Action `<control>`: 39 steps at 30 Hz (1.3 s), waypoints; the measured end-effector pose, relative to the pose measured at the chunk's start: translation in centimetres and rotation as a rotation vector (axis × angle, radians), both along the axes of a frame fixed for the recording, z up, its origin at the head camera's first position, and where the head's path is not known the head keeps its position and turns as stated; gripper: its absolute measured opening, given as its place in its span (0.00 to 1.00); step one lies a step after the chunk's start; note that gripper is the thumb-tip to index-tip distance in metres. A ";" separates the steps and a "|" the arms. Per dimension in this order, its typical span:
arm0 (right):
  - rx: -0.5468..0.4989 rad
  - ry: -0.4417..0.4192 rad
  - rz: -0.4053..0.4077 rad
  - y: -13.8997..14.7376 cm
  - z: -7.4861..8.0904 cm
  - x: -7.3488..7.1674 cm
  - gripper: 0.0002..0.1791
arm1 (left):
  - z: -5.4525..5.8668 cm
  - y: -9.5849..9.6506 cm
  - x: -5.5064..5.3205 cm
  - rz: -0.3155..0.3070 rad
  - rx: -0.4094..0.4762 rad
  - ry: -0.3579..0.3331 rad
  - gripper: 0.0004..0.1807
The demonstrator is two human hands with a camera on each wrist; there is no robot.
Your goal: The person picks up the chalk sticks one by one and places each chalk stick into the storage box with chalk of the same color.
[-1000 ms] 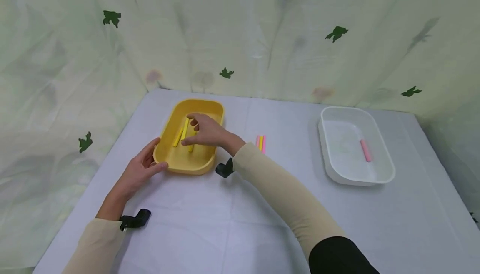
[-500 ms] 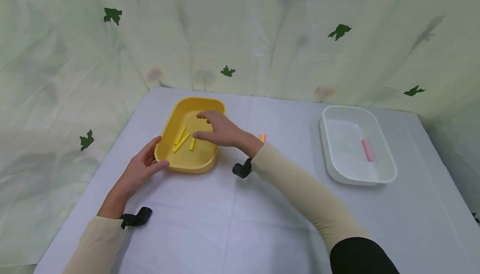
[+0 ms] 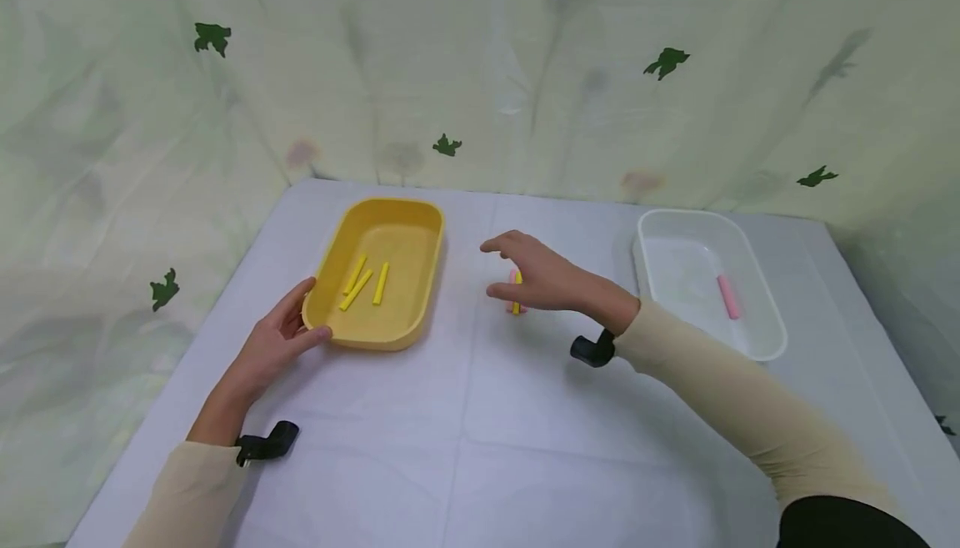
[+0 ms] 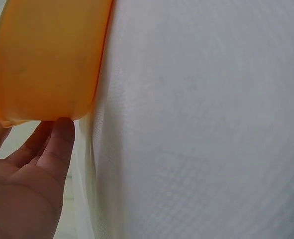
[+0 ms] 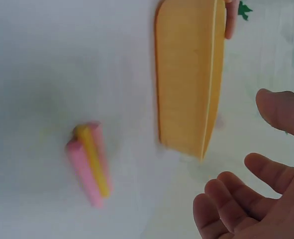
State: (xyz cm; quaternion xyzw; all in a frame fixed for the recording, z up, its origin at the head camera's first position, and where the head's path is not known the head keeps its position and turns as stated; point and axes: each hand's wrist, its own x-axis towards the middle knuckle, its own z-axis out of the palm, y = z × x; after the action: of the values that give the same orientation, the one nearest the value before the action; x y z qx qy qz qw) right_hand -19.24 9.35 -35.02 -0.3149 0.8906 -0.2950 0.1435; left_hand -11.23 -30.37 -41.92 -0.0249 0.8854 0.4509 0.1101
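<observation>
The left hand [image 3: 270, 356] holds the near-left corner of a yellow plastic tray [image 3: 386, 235], thumb at the near side and fingers along the left wall. Inside that tray lie three yellow chalk sticks [image 3: 381, 284], two of them close together. Fingers spread and with nothing in its grasp, the right hand [image 3: 551, 277] hovers over a small row of chalk on the table. In the right wrist view the row shows a yellow chalk stick [image 5: 95, 164] between pink ones [image 5: 84, 172], slightly blurred.
A white plastic tray [image 3: 678, 281] stands at the right with one pink chalk stick [image 3: 727, 297] in it; the right forearm overlaps its near-left side. A white cloth covers the table [image 3: 510, 414]. Pale curtains [image 3: 510, 72] hang behind and to the left.
The right hand has let go of a yellow chalk stick in the yellow tray, then moved right, out over the chalk row on the table. The left hand stays at the tray's corner.
</observation>
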 end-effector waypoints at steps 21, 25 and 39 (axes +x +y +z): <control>0.195 0.047 -0.074 3.3 -6.1 -1.5 0.44 | -0.1 0.0 0.3 0.010 -0.044 -0.011 0.53; 0.231 0.025 -0.088 3.0 -6.0 -1.8 0.46 | -0.1 0.0 0.1 0.010 -0.034 -0.003 0.53; 0.320 0.034 -0.114 2.1 -6.7 -1.9 0.45 | -0.1 0.1 0.2 0.002 -0.028 0.001 0.52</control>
State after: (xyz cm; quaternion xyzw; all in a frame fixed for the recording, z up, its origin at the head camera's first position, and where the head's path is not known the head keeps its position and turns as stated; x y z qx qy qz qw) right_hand -21.19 11.44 -41.69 -0.2417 0.9450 -0.1518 0.1598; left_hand -10.99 -30.30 -42.01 -0.0271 0.8916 0.4387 0.1089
